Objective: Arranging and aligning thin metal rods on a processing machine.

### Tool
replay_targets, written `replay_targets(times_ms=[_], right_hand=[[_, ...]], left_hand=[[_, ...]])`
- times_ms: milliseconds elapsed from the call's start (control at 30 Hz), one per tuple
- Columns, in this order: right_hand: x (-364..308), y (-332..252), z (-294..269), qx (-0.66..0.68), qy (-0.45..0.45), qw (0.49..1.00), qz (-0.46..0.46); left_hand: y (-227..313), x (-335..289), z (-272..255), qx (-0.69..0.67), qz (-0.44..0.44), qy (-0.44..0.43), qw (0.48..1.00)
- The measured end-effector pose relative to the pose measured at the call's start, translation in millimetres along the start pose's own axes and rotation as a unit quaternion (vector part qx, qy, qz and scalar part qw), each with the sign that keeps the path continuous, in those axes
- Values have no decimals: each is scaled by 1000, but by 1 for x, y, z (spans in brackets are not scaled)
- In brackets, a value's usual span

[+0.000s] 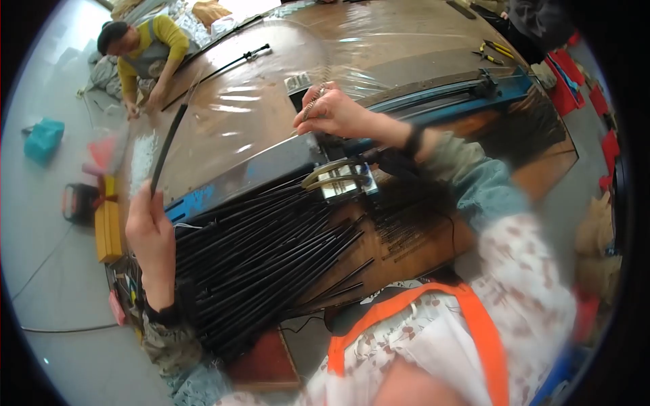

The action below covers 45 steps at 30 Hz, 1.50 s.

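My left hand [150,237] is closed around the lower end of a slim black tube [169,145]. The tube stands tilted over the left side of the table, and a thin pale rod sticks out of its upper end. Farther right, the fingers of my right hand [338,114] pinch a long thin coil spring [314,103] above the middle of the bench. Below that hand is a small metal fixture [338,188] with curved, yellowish hoses. A large heap of black tubes [264,250] lies between my arms, some ends pointing toward the fixture.
A long blue metal frame [504,95] runs to the right. Pliers with yellow handles [497,50] lie at the far right. Across the table, a person in yellow sleeves [152,51] works near another black rod [233,62]. A yellow box [107,231] stands at the left edge.
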State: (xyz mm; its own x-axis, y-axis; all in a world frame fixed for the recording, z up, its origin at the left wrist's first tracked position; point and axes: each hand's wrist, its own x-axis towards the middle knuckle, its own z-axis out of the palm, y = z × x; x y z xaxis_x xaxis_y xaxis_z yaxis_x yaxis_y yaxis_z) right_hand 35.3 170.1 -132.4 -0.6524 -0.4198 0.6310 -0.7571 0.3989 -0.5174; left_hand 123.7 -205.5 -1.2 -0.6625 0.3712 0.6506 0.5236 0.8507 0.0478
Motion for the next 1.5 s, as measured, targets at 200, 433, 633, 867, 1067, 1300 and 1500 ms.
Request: replay_targets(times_ms=[200,433,633,867,1067,1300,1500], right_hand=[[13,-15,15,-144,-132,981,3],[-41,14,-50,-332,39,938,-87],[-162,38,-204,-499,8,863,80],[-214,64,-233,-530,-22,835,149],[-220,80,-230,-477,30,871,113],[-217,76,-235,-468,83,870,129],[-162,11,-184,-409,93,900,119]], left_hand=[[-24,-51,-5,37,-77,-68,994],[-28,-28,22,13,-29,-55,998],[1,-5,98,-18,46,-145,988],[58,19,176,-96,56,-204,973],[63,19,185,-133,22,-230,964],[67,29,201,-209,11,-162,964],[59,-1,202,-127,46,-226,965]])
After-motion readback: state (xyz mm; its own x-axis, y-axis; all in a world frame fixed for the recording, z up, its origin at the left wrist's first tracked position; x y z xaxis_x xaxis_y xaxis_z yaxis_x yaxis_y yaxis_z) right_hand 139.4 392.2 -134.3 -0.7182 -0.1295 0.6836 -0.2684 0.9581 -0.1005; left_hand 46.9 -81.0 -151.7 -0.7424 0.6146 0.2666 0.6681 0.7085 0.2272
